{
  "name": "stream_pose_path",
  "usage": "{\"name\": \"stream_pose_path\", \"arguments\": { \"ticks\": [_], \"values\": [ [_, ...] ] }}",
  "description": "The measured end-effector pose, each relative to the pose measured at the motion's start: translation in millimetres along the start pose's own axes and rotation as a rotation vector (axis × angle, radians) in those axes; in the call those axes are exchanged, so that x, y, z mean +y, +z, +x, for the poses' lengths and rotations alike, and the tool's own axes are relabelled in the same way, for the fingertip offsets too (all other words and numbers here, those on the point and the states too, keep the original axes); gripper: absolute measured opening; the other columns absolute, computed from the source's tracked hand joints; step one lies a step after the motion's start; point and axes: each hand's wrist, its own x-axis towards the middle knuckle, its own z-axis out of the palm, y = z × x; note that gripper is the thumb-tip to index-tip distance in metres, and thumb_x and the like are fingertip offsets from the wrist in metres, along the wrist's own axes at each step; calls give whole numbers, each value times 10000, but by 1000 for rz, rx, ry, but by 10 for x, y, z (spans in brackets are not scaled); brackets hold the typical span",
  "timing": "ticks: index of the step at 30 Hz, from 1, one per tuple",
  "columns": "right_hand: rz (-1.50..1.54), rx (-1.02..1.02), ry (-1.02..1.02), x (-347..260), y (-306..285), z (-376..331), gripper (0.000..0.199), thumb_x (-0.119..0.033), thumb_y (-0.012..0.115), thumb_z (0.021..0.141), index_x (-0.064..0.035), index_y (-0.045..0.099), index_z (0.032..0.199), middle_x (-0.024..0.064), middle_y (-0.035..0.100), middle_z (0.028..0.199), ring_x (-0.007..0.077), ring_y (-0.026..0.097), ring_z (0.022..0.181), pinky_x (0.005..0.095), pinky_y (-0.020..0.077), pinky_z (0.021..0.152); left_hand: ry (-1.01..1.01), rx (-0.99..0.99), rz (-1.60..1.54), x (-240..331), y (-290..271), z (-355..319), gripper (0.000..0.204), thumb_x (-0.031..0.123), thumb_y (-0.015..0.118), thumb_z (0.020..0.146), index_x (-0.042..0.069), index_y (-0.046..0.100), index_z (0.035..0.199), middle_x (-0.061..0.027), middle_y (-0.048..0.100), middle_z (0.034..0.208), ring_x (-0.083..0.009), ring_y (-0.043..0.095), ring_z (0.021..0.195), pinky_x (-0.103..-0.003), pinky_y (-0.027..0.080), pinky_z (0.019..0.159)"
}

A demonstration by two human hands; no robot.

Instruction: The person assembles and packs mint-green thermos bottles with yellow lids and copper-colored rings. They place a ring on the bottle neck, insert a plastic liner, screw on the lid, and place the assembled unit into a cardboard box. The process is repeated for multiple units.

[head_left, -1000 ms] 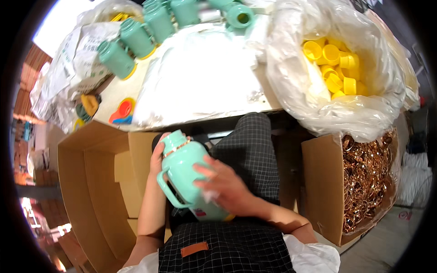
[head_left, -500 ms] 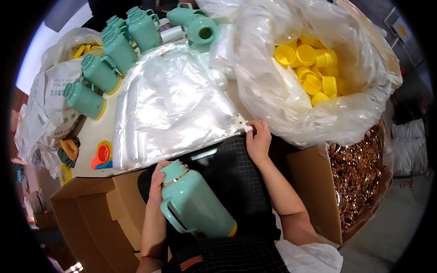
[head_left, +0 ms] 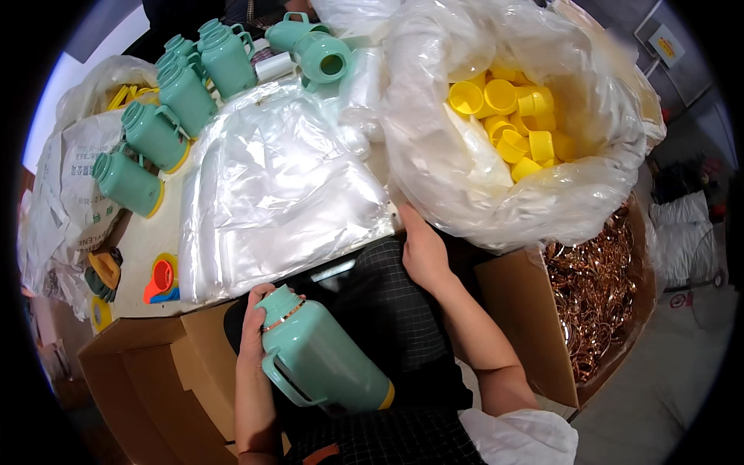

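A mint-green vacuum jug (head_left: 329, 353) with a yellow base lies tilted across my lap, its handle facing left. A copper-coloured ring (head_left: 283, 316) circles it just below the neck. My left hand (head_left: 254, 314) is closed round the neck from the left side. At the table's front right corner is my right hand (head_left: 424, 252), reaching forward beside the big clear bag; its fingertips are hidden. Left of that hand lies a stack of clear plastic bags (head_left: 271, 186) on the table.
Several mint-green jugs (head_left: 186, 97) stand along the table's left side. The big bag (head_left: 418, 147) holds yellow cups (head_left: 513, 146). A carton (head_left: 519, 310) on the right holds copper-coloured rings (head_left: 593, 302). Another carton (head_left: 143, 380) stands at the left. Small red and blue pieces (head_left: 163, 275) lie near the table edge.
My right hand has reached forward at the table corner, and its fingers, visible before with a small white bit, are now hidden. The left hand still holds the jug; the view has shifted slightly.
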Motion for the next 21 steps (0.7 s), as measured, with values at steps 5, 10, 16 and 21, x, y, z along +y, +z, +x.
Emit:
{"name": "stream_pose_path", "arguments": {
  "ticks": [5,10,16,21],
  "values": [
    [208,104,-138,-354,-1152,-56,304,-17,599,873,-46,633,1173,150,660,1159,352,625,1046,403,512,897,-68,95,-36,-85,201,-22,663,473,615,931,71,425,1422,-265,588,1273,-374,592,1186,-492,518,996],
    [117,495,250,223,-2733,-537,116,-66,668,914,11,702,995,72,712,879,137,642,788,280,526,734,-140,-50,-129,-112,-81,26,605,481,508,980,57,490,1412,-190,590,1330,-331,583,1219,-488,479,1048],
    [-500,377,745,1908,-3404,-1528,145,-165,723,858,-57,767,946,112,737,837,199,697,749,341,542,719,-101,-21,-20,-105,9,4,596,459,624,935,75,485,1369,-209,594,1270,-333,595,1169,-466,524,990],
    [-530,160,895,2115,-3011,-1559,175,-179,792,809,-72,759,944,131,725,1022,273,696,946,399,537,852,-125,33,-3,-87,139,-50,588,441,621,932,72,482,1369,-216,603,1258,-330,599,1159,-461,528,980]
  ]
}}
